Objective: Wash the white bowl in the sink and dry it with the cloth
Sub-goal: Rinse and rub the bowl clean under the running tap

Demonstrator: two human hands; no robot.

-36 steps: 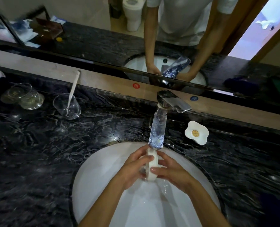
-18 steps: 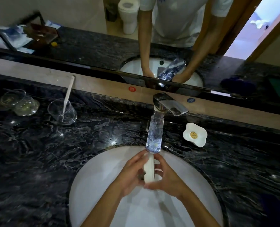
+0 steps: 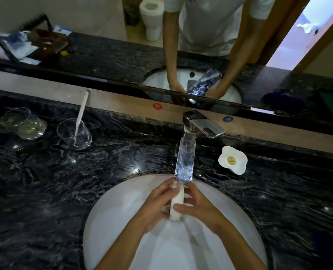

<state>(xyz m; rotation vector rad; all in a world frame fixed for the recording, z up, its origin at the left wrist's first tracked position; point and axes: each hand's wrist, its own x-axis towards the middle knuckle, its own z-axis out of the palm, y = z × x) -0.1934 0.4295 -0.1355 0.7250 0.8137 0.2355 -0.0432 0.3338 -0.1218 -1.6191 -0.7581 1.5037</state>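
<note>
We hold the white bowl (image 3: 177, 205) on its edge over the white sink (image 3: 111, 221) — our left hand (image 3: 156, 207) curls round one side, our right hand (image 3: 197, 206) grips the other. Its top edge sits right under the tap (image 3: 185, 158). Farther back stand a flower dish (image 3: 232, 160) and a glass (image 3: 74, 133).

1. The scene is dim, with a cool bluish cast; the black veined marble worktop (image 3: 45, 191) stays dark, dotted with small white glints
2. The brightest patch is a pale open doorway reflected in the wall mirror (image 3: 317, 32), overexposed at upper right
3. The white oval sink basin (image 3: 107, 221) glows softly, faintly shaded under the arms
4. Wide-angle bending curves the worktop edge; corners look soft and smeared
</note>
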